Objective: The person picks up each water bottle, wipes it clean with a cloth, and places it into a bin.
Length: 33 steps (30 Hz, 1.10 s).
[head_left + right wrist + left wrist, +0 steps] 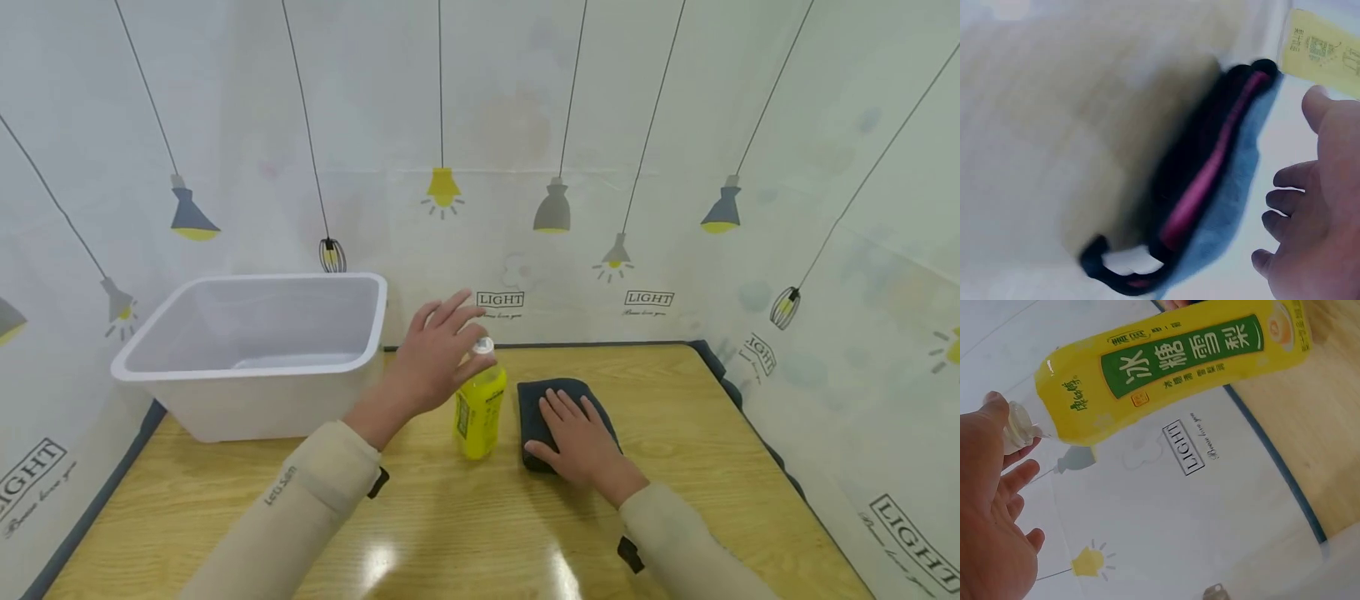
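Observation:
A yellow drink bottle (480, 410) with a white cap (483, 344) stands upright on the wooden table (675, 392). My left hand (438, 354) hovers at its top with the fingers spread and straight, and the thumb tip touches the cap (1019, 428). In the left wrist view the bottle (1172, 369) shows a green label with white characters beside my left hand (991, 519). My right hand (577, 442) lies flat on a dark folded cloth (534, 408) just right of the bottle. The right wrist view is blurred and shows the cloth (1210, 187), my right hand (1316, 219) and the bottle's label (1325, 50).
A white plastic bin (247, 371) stands at the table's back left, close to my left forearm. A printed curtain with lamp drawings (555, 208) surrounds the table on three sides. The table's dark edge strip (720, 367) runs along the back and right.

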Each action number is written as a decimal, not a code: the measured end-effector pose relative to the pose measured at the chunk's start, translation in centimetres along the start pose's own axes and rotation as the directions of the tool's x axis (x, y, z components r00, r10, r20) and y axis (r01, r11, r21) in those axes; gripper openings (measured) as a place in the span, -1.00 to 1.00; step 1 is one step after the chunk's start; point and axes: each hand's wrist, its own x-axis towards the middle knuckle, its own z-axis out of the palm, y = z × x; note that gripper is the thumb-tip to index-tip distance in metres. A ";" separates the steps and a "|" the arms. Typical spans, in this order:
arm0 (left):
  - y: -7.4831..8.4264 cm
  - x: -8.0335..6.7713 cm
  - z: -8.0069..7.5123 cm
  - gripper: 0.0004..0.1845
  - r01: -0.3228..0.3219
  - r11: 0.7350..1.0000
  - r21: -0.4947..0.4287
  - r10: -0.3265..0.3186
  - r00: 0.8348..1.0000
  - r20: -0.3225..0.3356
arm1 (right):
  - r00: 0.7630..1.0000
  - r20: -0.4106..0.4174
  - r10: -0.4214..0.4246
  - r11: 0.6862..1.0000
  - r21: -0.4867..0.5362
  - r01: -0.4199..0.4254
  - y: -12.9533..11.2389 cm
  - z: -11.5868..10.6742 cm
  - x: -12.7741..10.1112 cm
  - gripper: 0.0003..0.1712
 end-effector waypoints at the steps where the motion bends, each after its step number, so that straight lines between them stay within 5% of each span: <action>1: -0.2 0.1 -0.4 -0.60 0.012 1.000 -0.013 -0.012 1.000 -0.010 | 1.000 -0.008 -0.006 1.000 -0.005 0.006 0.1 -0.4 0.2 -0.11; 9: -2.1 0.6 -4.8 -0.57 0.080 0.994 -0.076 -0.089 0.989 -0.122 | 0.990 -0.126 -0.064 0.995 -0.079 0.054 -0.4 -3.3 1.9 -0.17; 14: -3.5 0.9 -8.7 -0.54 0.135 0.982 -0.133 -0.160 0.967 -0.197 | 0.988 -0.135 -0.080 0.992 -0.112 0.065 -1.9 -5.3 3.6 -0.18; 18: -4.9 0.7 -11.8 -0.51 0.181 0.971 -0.156 -0.221 0.927 -0.303 | 0.988 -0.121 -0.091 0.988 -0.132 0.075 -3.8 -6.7 5.2 -0.17; 24: -7.6 -0.4 -15.4 -0.43 0.275 0.948 -0.163 -0.319 0.837 -0.445 | 0.987 -0.085 -0.133 0.981 -0.156 0.119 -7.6 -8.8 7.5 -0.16; 29: -9.9 -1.8 -16.5 -0.41 0.367 0.914 -0.172 -0.403 0.775 -0.486 | 0.982 -0.081 -0.169 0.978 -0.135 0.157 -11.0 -9.9 9.3 -0.16; 33: -11.5 -2.8 -16.0 -0.40 0.434 0.885 -0.170 -0.460 0.756 -0.465 | 0.981 -0.084 -0.173 0.981 -0.100 0.165 -13.6 -10.3 11.0 -0.14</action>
